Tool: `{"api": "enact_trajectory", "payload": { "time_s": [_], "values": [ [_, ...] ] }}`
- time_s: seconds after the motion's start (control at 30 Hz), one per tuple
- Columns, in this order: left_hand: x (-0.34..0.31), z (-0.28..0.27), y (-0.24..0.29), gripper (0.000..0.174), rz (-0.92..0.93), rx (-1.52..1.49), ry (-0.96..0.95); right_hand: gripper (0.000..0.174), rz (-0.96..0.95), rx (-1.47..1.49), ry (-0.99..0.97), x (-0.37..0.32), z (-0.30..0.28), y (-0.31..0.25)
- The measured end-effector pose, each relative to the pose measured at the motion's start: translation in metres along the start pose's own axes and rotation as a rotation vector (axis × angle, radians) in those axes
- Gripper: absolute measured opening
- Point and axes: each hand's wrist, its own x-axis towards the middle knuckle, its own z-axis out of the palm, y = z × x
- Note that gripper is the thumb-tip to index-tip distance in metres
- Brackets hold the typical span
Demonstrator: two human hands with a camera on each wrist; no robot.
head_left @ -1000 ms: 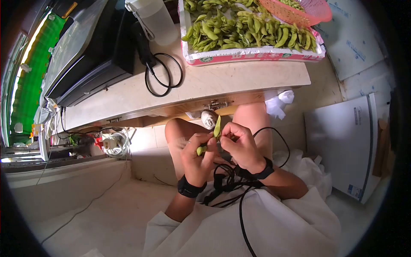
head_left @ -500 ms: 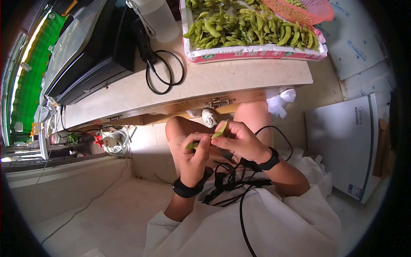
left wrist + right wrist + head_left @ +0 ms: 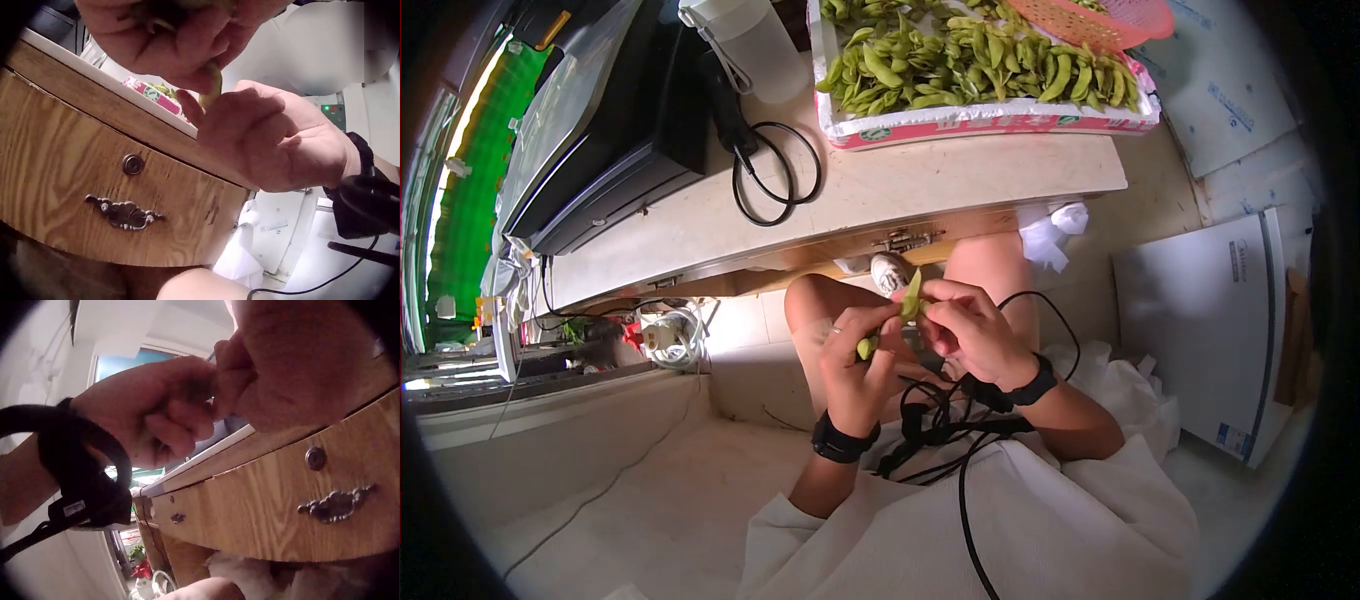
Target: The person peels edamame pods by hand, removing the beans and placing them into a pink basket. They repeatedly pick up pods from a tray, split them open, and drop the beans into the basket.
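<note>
Over the lap, my left hand (image 3: 852, 362) and right hand (image 3: 978, 332) meet at one green soybean pod (image 3: 912, 298), whose tip points up. Fingers of both hands pinch that pod. More green pod (image 3: 867, 347) pokes out from the curled fingers of the left hand. In the left wrist view, a piece of pod (image 3: 211, 89) shows between the left hand above and the right hand (image 3: 265, 137) below. The right wrist view has the hands touching, with the left hand (image 3: 150, 409) partly shadowed and the pod mostly hidden.
A white and pink foam box (image 3: 1000, 122) full of soybean pods stands on the table (image 3: 940, 175), with a pink basket (image 3: 1105, 25) on it. A bottle (image 3: 755, 50) and a black machine (image 3: 615, 140) are to its left. Black cables (image 3: 940, 425) lie across the lap.
The pod tilted over between the hands half a second ago and is upright again now. Both hands have shifted slightly, with the right hand's fingers drawn back from over the pod.
</note>
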Motion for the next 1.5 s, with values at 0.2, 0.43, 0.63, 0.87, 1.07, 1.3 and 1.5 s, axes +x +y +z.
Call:
{"api": "enact_trajectory", "payload": {
  "time_s": [0.2, 0.43, 0.63, 0.87, 1.07, 1.3, 1.5],
  "values": [
    [0.0, -0.004, -0.002, 0.013, -0.094, -0.067, 0.09, 0.027, -0.002, 0.026, 0.034, -0.007, 0.013, 0.001],
    [-0.005, 0.003, 0.004, 0.011, 0.006, -0.063, 0.085, 0.033, 0.012, 0.05, -0.103, -0.004, 0.022, -0.005],
    [-0.006, 0.011, 0.002, 0.006, -0.031, -0.266, 0.113, 0.028, 0.003, 0.26, -0.082, -0.003, 0.023, 0.019],
    [-0.002, 0.005, 0.001, 0.008, -0.325, -0.598, 0.028, 0.02, -0.104, 0.151, -0.026, -0.004, 0.023, 0.017],
    [-0.001, 0.013, -0.003, 0.005, -0.055, -0.277, 0.06, 0.021, -0.043, 0.157, -0.106, -0.007, 0.017, 0.015],
    [0.004, 0.009, 0.0, 0.005, 0.09, -0.007, 0.048, 0.015, 0.06, 0.158, -0.245, -0.004, 0.007, 0.015],
    [0.011, -0.005, 0.004, 0.009, -0.198, -0.243, 0.09, 0.007, 0.194, 0.106, -0.234, -0.012, 0.006, 0.001]
  ]
}}
